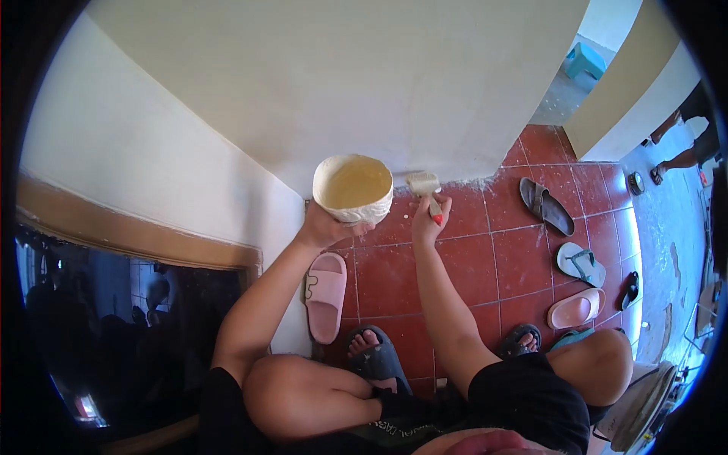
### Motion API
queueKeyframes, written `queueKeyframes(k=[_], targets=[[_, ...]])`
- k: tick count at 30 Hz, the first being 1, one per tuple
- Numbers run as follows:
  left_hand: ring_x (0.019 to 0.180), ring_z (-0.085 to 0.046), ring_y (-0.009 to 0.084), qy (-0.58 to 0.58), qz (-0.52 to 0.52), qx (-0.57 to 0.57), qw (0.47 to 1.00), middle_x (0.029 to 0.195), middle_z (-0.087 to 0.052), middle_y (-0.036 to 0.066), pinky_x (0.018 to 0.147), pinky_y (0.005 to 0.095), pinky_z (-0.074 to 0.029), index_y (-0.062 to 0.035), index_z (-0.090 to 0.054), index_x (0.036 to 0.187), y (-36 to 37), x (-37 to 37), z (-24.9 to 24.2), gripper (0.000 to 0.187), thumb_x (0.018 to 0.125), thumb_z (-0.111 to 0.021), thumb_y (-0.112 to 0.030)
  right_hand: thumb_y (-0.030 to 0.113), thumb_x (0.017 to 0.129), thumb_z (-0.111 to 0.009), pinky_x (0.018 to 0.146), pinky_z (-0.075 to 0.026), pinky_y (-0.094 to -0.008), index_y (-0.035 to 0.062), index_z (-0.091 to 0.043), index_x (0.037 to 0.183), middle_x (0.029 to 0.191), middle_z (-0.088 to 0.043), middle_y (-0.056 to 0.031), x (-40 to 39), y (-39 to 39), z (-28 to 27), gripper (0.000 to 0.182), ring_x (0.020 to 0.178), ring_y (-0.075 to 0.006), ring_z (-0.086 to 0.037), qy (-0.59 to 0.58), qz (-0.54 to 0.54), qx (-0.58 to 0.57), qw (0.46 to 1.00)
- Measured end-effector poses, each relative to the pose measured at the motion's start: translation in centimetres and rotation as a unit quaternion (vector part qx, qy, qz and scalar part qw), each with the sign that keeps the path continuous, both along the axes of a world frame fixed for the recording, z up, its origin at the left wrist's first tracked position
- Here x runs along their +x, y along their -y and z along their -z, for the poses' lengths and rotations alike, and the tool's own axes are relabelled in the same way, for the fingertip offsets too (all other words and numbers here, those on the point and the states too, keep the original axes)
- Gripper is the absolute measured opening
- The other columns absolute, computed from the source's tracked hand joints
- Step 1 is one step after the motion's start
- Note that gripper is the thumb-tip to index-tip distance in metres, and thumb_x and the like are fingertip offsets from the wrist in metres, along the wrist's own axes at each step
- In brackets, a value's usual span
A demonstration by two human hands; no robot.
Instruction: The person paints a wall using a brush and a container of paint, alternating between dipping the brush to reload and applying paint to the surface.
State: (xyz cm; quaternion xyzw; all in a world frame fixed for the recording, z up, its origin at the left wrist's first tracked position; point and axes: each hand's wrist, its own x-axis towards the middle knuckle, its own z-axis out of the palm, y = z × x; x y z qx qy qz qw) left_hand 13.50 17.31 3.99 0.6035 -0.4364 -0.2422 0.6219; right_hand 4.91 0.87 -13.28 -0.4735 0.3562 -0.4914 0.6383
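My left hand (334,227) holds up a round tub (371,210) from below and the side, its outside crusted with pale paint. Cream-coloured paint (354,182) shows inside it. To its right, my right hand (431,218) grips a paintbrush (435,205) by its handle, which has a red end. The wide, paint-coated bristles (423,182) point away from me, right at the foot of the cream wall (349,91). White specks and smears lie along the edge where that wall meets the floor.
Red tiles (462,262) cover the floor. A pink slide sandal (327,298) lies by the left wall; several loose sandals, including a brown one (546,206), lie to the right. A dark glossy panel (152,334) is at left. Another person's legs (679,155) and a blue stool (585,61) are farther off.
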Motion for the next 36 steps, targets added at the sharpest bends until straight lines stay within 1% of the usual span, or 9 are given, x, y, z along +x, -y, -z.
queueKeyframes(k=[2, 7, 10, 14, 22, 24, 27, 33, 36], targets=[[0.112, -0.055, 0.0186, -0.021, -0.01, 0.0, 1.0, 0.12, -0.058, 0.009, 0.094, 0.0342, -0.046, -0.0021, -0.048, 0.125, -0.2, 0.4, 0.4, 0.076, 0.062, -0.087, -0.02, 0.008, 0.091, -0.057, 0.064, -0.053, -0.03, 0.0007, -0.042, 0.097, 0.089, -0.06, -0.0137, 0.3, -0.1, -1.1, 0.018, 0.075, -0.0177, -0.064, -0.005, 0.038, -0.052, 0.998], [0.113, -0.054, 0.0195, -0.072, -0.015, -0.021, 0.997, 0.121, -0.055, 0.01, 0.095, 0.0346, -0.045, -0.002, -0.041, 0.13, 0.0, 0.2, -0.1, 0.081, 0.064, -0.085, -0.018, 0.009, 0.092, -0.055, 0.071, -0.059, -0.0355, -0.0036, -0.038, 0.098, 0.095, -0.059, -0.0209, 1.1, 2.0, -18.4, 0.022, 0.082, -0.0256, -0.067, 0.195, 0.048, -0.078, 0.976], [0.113, -0.054, 0.0194, -0.063, -0.021, -0.023, 0.998, 0.121, -0.055, 0.009, 0.096, 0.0346, -0.045, -0.0022, -0.041, 0.13, 0.0, 0.2, -0.5, 0.081, 0.064, -0.085, -0.018, 0.006, 0.091, -0.055, 0.07, -0.059, -0.0343, -0.004, -0.037, 0.104, 0.093, -0.057, -0.0208, 1.0, 2.2, -22.3, 0.025, 0.083, -0.0254, -0.067, 0.242, 0.042, -0.163, 0.956], [0.114, -0.053, 0.0193, -0.049, -0.045, -0.038, 0.997, 0.122, -0.055, 0.009, 0.096, 0.0346, -0.045, -0.0021, -0.041, 0.13, -0.2, 0.5, -0.2, 0.081, 0.064, -0.085, -0.018, 0.004, 0.09, -0.057, 0.07, -0.058, -0.0323, -0.0054, -0.042, 0.104, 0.093, -0.06, -0.0195, 2.3, 2.3, -18.2, 0.023, 0.082, -0.0231, -0.067, 0.195, 0.063, -0.237, 0.95], [0.113, -0.053, 0.0197, -0.061, -0.045, -0.051, 0.996, 0.121, -0.055, 0.01, 0.096, 0.0349, -0.045, -0.0012, -0.041, 0.129, -0.2, 1.1, -0.2, 0.081, 0.063, -0.084, -0.018, 0.009, 0.086, -0.064, 0.061, -0.051, -0.0263, -0.0013, -0.053, 0.09, 0.073, -0.066, -0.0114, -0.8, 0.0, -3.4, 0.016, 0.069, -0.0119, -0.064, -0.094, 0.07, -0.192, 0.974], [0.113, -0.053, 0.0197, -0.057, -0.048, -0.066, 0.995, 0.121, -0.055, 0.01, 0.095, 0.035, -0.045, -0.001, -0.041, 0.129, 0.0, 1.2, -0.2, 0.08, 0.063, -0.084, -0.018, 0.009, 0.089, -0.061, 0.062, -0.051, -0.0273, -0.0003, -0.05, 0.087, 0.079, -0.063, -0.0085, -1.1, -0.4, -2.7, 0.014, 0.07, -0.0127, -0.062, -0.05, -0.021, 0.025, 0.998], [0.113, -0.053, 0.02, -0.063, -0.048, -0.052, 0.995, 0.121, -0.055, 0.01, 0.096, 0.0353, -0.045, -0.0006, -0.041, 0.129, -0.3, 1.4, 0.2, 0.081, 0.063, -0.085, -0.017, 0.011, 0.088, -0.062, 0.061, -0.053, -0.027, -0.0017, -0.051, 0.087, 0.08, -0.066, -0.0109, 0.5, 1.5, -6.0, 0.016, 0.07, -0.013, -0.064, -0.03, 0.023, -0.078, 0.996], [0.114, -0.053, 0.0206, -0.074, -0.037, -0.05, 0.995, 0.121, -0.055, 0.01, 0.096, 0.0363, -0.045, -0.0005, -0.041, 0.129, -0.3, 1.5, 0.2, 0.082, 0.062, -0.085, -0.016, 0.008, 0.089, -0.06, 0.067, -0.059, -0.0331, -0.0023, -0.041, 0.091, 0.085, -0.063, -0.0181, 0.9, 2.8, -22.7, 0.021, 0.071, -0.0226, -0.068, 0.179, 0.058, -0.164, 0.968], [0.114, -0.053, 0.0209, -0.079, -0.024, -0.07, 0.994, 0.121, -0.054, 0.01, 0.096, 0.0365, -0.045, -0.0011, -0.04, 0.13, -0.4, 1.7, 0.8, 0.082, 0.062, -0.084, -0.015, 0.006, 0.088, -0.062, 0.066, -0.059, -0.0326, -0.0029, -0.042, 0.092, 0.085, -0.063, -0.019, 1.1, 3.2, -23.7, 0.022, 0.071, -0.022, -0.068, 0.209, 0.104, -0.249, 0.94]])
